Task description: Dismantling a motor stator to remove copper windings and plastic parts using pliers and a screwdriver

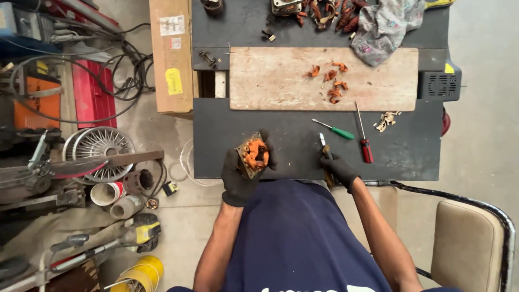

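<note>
**Ana:** Head view, straight down, and the left hand point(241, 172) is gloved and wrapped tight around a small motor stator point(253, 155), orange copper windings bulging out of its metal core, held just above the near edge of the dark counter point(281, 140).

**Ben:** And the right hand point(339, 168)?

**Ana:** Gloved too, fingers closed on a slim hand tool point(325, 147). It looks like pliers or cutters; I can't tell which.

**Ben:** How far along, would you say?

**Ana:** Partway, by my reading. Torn copper scraps point(331, 82) lie on the wooden board point(270, 81), with more stripped coils point(330, 13) at the far edge beside a crumpled cloth point(386, 24). This stator seems nearly full of wire, so most of its stripping looks left to do.

**Ben:** Which way does it point?

**Ana:** Tilted, winding face turned up and to the right, toward the tool. Its long side runs diagonally, from lower left to upper right.

**Ben:** Anything idle?

**Ana:** A green-handled screwdriver point(334, 130) and a red-handled one point(364, 136) lie on the counter, apart from both hands.
</note>
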